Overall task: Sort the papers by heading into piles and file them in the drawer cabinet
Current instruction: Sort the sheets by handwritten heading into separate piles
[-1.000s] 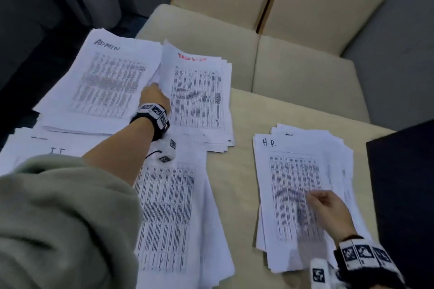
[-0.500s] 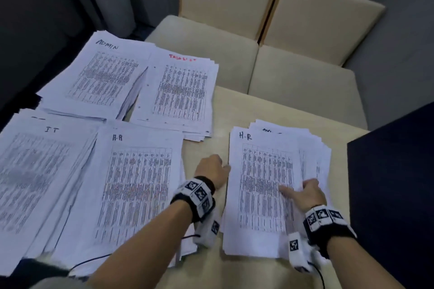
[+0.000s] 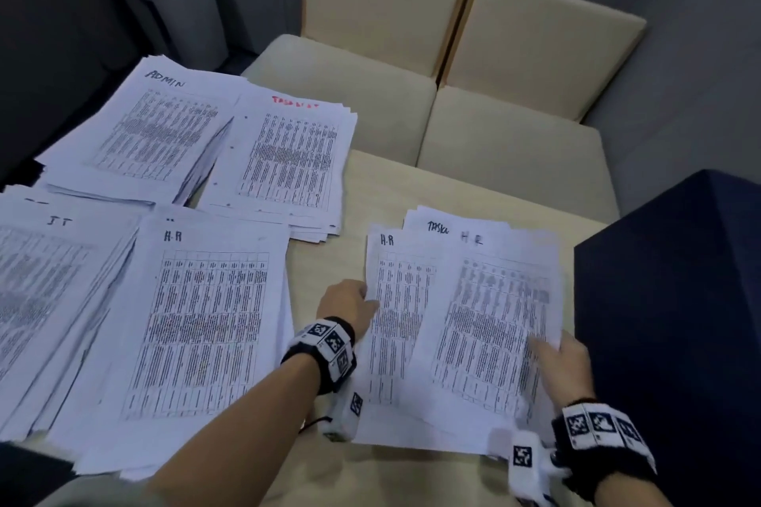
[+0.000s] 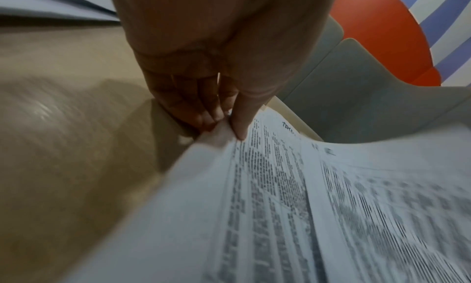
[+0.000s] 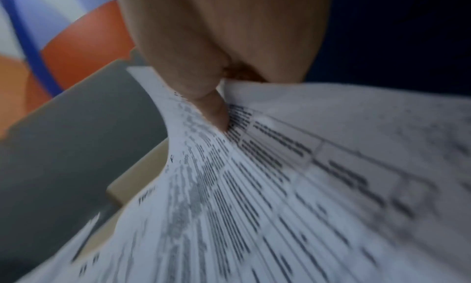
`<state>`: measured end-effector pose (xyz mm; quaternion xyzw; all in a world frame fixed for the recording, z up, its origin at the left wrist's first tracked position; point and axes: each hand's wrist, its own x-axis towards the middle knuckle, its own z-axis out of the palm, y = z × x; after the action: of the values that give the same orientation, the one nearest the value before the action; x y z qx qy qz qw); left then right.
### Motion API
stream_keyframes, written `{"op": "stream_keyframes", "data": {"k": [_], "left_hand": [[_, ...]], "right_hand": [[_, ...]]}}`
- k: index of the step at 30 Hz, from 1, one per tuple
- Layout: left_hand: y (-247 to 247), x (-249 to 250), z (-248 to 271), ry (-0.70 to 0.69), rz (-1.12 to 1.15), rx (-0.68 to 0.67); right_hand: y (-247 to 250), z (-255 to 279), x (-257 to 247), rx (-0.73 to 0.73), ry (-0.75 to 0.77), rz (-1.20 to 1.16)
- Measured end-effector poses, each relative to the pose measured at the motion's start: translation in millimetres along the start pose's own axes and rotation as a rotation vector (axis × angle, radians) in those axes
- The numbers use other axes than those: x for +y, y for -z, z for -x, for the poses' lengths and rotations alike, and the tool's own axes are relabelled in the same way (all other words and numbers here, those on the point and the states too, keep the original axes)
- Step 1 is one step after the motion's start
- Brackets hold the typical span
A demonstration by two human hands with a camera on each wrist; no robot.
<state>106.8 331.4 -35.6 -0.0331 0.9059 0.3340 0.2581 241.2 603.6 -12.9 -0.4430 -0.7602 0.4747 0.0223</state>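
Fingers of my left hand and its thumb pinch the left edge of an H-R sheet. My right hand pinches the right edge of another sheet marked H-R, thumb on top, fingers hidden under it. Both sheets lie on the unsorted pile between my hands. Left of my left hand sit four sorted piles: H-R pile, IT pile, ADMIN pile and one with a red heading. All rest on a tan table. Beyond my fingers are cream seats. Right of my right hand is a dark cabinet.
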Motion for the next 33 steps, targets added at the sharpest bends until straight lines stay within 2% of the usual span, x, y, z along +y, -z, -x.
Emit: {"op": "stream_keyframes", "data": {"k": [3, 6, 11, 14, 18, 19, 21, 23, 25, 26, 28, 30, 32, 33], "left_hand": [[4.3, 1.4, 3.1, -0.065, 0.099, 0.032], [5.7, 4.8, 4.0, -0.097, 0.211, 0.084], [7.5, 18.4, 10.2, -0.104, 0.346, 0.110], [4.8, 22.6, 12.3, -0.103, 0.552, 0.017], [3.6, 30.6, 20.7, -0.146, 0.669, -0.176], [2.4, 31.8, 20.8, -0.137, 0.704, -0.224], [-4.4, 30.5, 14.9, -0.057, 0.762, -0.237], [-13.2, 28.6, 5.7, 0.002, 0.635, -0.056], [-17.1, 28.5, 5.5, 0.028, 0.347, 0.111], [-20.7, 27.4, 5.3, 0.049, 0.220, 0.128], [-24.8, 26.3, 7.2, 0.061, 0.055, 0.065], [-30.3, 26.4, 8.9, 0.050, -0.107, 0.074], [-33.9, 29.4, 10.4, -0.022, -0.100, 0.180], [-33.0, 31.8, 10.4, -0.092, 0.019, 0.215]], "right_hand": [[12.4, 0.6, 6.4, 0.002, -0.147, -0.232], [16.0, 4.9, 12.8, -0.080, -0.263, -0.366], [12.9, 14.3, 5.1, -0.274, -0.209, -0.465], [5.9, 20.7, -4.7, -0.364, -0.191, -0.497], [-1.9, 24.8, -13.8, -0.324, -0.187, -0.529], [-1.7, 25.7, -14.9, -0.308, -0.183, -0.534], [0.8, 26.8, -15.3, -0.282, -0.186, -0.562], [5.2, 26.9, -12.5, -0.237, -0.200, -0.594], [9.0, 22.5, -5.9, -0.168, -0.164, -0.571], [10.5, 19.6, -3.8, -0.133, -0.122, -0.548], [14.0, 14.2, 0.6, -0.064, -0.073, -0.558], [20.4, 11.9, 1.6, -0.074, -0.080, -0.626], [26.4, 11.9, -0.1, -0.164, -0.104, -0.648], [28.2, 12.4, -2.9, -0.213, -0.116, -0.637]]}}
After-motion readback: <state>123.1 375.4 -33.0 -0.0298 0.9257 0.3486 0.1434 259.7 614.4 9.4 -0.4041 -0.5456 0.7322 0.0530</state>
